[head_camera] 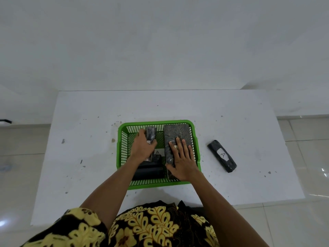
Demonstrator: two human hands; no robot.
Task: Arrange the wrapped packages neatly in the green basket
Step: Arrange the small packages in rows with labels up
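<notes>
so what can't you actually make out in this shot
- Head view: the label under the right hand on the large flat package; the fingers cover the writing.
- Head view: the dark package at the near left of the green basket; the left forearm crosses it, so its outline is unclear.
- Head view: the small package in the left hand; its near end is hidden by the hand.
- Head view: the label "A" in the basket is partly cut off by the left hand.

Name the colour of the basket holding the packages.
Bright green basket, clearest in the head view.
</notes>
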